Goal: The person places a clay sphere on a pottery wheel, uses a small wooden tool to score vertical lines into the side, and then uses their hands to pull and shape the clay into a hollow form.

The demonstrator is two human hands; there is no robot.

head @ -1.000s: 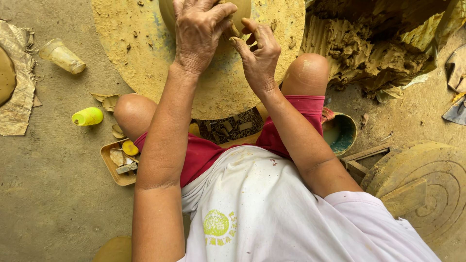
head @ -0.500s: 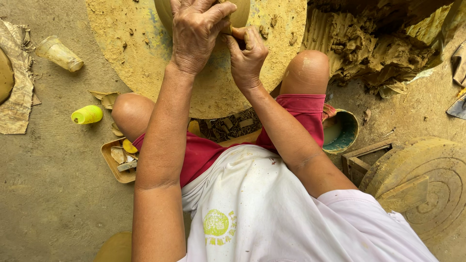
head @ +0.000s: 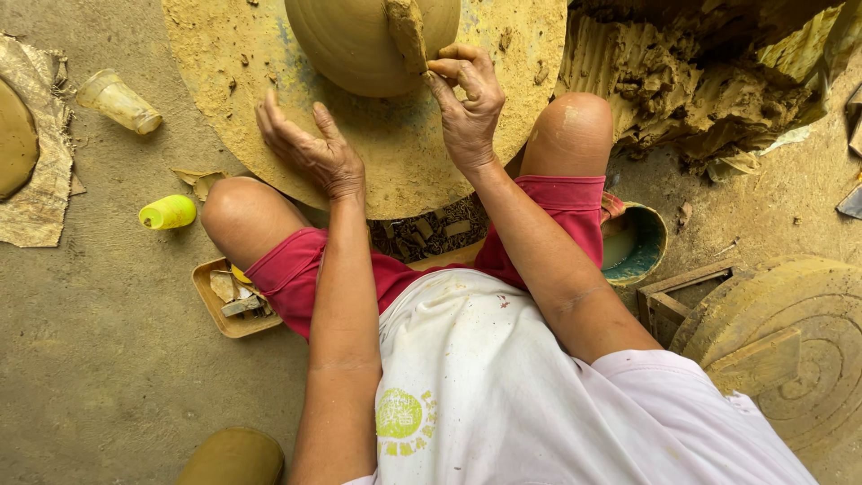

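Note:
A rounded clay pot (head: 359,40) stands on a wide, clay-smeared potter's wheel (head: 503,99) between my knees. A strip of wet clay (head: 407,31) lies up the pot's side. My right hand (head: 467,103) pinches the lower end of that strip with thumb and fingertips against the pot. My left hand (head: 310,148) rests flat on the wheel disc just left of the pot, fingers spread, holding nothing.
A big heap of raw clay (head: 709,81) lies at the right. A teal water bowl (head: 637,242) sits by my right thigh, a small tray of tools (head: 229,301) by my left. A yellow bottle (head: 168,212), a plastic cup (head: 118,101) and a second wheel disc (head: 799,341) lie on the floor.
My left hand came down off the pot onto the wheel disc. My right hand shifted to pinch the clay strip. The view dropped, showing more of the pot.

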